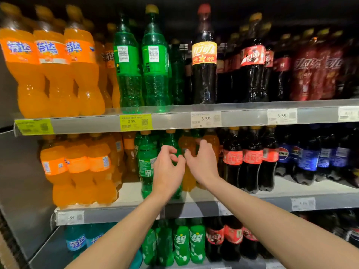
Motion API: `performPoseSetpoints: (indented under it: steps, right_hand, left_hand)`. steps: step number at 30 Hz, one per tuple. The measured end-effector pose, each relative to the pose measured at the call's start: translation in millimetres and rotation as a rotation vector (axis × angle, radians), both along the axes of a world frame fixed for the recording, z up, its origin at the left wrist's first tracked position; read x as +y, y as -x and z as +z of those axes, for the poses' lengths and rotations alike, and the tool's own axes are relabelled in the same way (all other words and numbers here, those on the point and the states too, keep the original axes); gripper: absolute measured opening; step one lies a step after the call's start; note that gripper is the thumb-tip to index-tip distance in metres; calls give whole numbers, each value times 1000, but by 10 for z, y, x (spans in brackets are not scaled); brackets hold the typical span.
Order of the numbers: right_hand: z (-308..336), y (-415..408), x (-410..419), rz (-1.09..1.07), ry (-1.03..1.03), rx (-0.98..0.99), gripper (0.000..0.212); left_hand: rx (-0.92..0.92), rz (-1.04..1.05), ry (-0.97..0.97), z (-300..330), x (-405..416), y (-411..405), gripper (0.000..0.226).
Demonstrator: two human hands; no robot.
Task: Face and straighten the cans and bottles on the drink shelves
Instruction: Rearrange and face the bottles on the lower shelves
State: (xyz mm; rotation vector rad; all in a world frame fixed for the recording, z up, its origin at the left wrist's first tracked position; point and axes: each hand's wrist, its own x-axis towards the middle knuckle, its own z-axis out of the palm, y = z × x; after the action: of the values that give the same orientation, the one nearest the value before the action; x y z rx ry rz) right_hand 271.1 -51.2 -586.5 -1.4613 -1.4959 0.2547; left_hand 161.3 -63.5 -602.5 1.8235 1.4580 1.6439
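Three drink shelves hold rows of bottles; the middle shelf (194,205) carries orange, green, cola and blue ones. The left hand (167,171) reaches at a green bottle (146,162), the right hand (203,164) at an orange bottle (187,179), each grip half curled, holding nothing.

Two bare forearms enter from the bottom of the frame, one from lower centre-left and one from the lower right corner. No sleeve, cuff or glove shows on either; both arms are uncovered along their whole visible length, up to the frame edge. The left hand (167,169) and the right hand (202,162), near the centre of the frame, are bare too. No watch, bracelet or band shows at either wrist, and no ring is visible on the fingers (171,149). The fingernails are too blurred to make out.
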Motion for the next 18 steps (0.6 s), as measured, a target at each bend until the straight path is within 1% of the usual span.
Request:
performPoseSetpoints:
  steps: [2, 4, 5, 6, 7, 8, 9, 11, 12, 15, 18]
  right_hand:
    - [54, -11, 108, 14, 42, -34, 22]
    - [87, -4, 212, 26, 67, -30, 16]
    - [104, -3, 245, 32, 81, -22, 16]
    - [119, -3, 268, 41, 90, -14, 22]
    - [130, -5, 290, 53, 109, -23, 22]
    - [140, -20, 299, 63, 131, -53, 13]
    - [155, -34, 293, 62, 139, -77, 16]
    - [171, -76, 258, 43, 107, -97, 34]
    - [167, -100, 218, 26, 88, -103, 38]
    - [129, -185, 52, -7, 48, -91, 35]
    - [43, -279, -154, 52, -14, -60, 37]
  left_hand:
    - [35, 31, -34, 11, 49, 18, 18]
    - [77, 55, -57, 26, 68, 67, 21]
    - [96, 65, -66, 30, 73, 97, 23]
    - [111, 77, -73, 31, 84, 129, 24]
    - [119, 88, -78, 33, 90, 167, 25]
    - [120, 92, -79, 31, 95, 193, 25]
    - [119, 94, -76, 27, 98, 215, 25]
    - [122, 95, -65, -1, 94, 241, 24]
    - [124, 95, -54, -20, 77, 242, 25]
    - [101, 104, -28, -49, 13, 225, 26]
    - [102, 113, -7, -62, -84, 220, 27]
